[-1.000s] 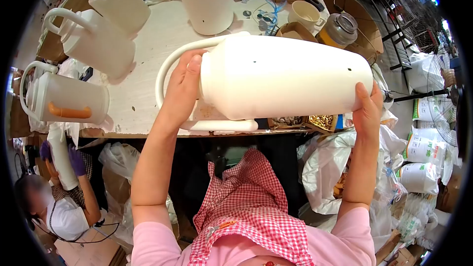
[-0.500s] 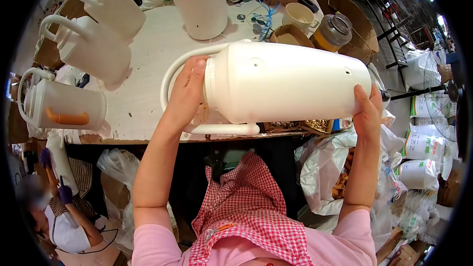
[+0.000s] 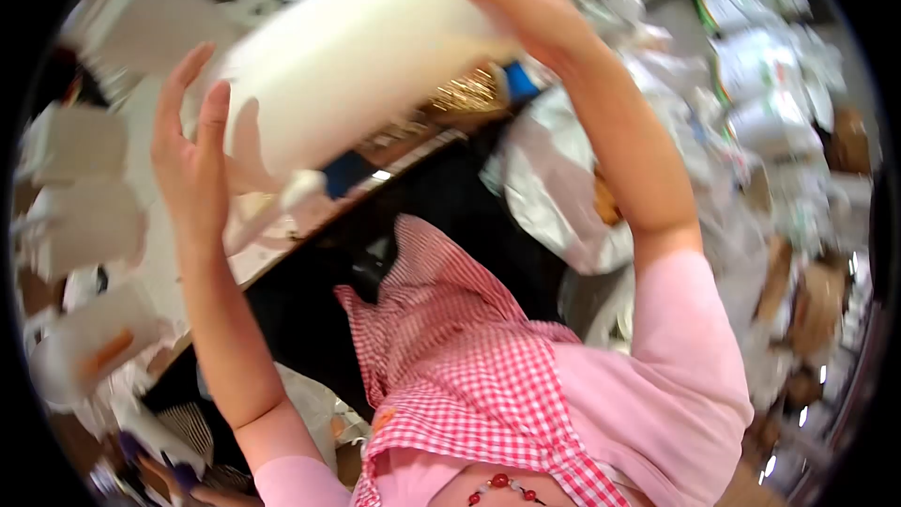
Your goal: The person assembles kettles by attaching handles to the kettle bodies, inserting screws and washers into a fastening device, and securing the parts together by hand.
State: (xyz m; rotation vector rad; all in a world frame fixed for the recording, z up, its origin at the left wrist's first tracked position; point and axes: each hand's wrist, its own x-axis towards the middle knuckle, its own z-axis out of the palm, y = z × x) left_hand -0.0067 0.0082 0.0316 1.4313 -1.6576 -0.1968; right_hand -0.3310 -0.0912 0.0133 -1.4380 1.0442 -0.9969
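Note:
A large white container, blurred by motion, is tilted over the table's front edge, its right end higher. At that right end my right hand holds it, thumb on the near face and fingers round the end. My left hand is beside the left end with thumb and fingers apart, and a shadow of fingers falls on the container. A white handle shows below the container's left end, close to my left hand.
Several white containers stand at the left, one with an orange handle. Gold-coloured small parts lie in a box near the table edge. A plastic bag hangs below, with wrapped stacks at the right. A co-worker's gloved hands show at lower left.
The view has turned, and the container now appears higher, further left and tilted. My left hand has come off the container's neck and opened; my right hand still holds the other end.

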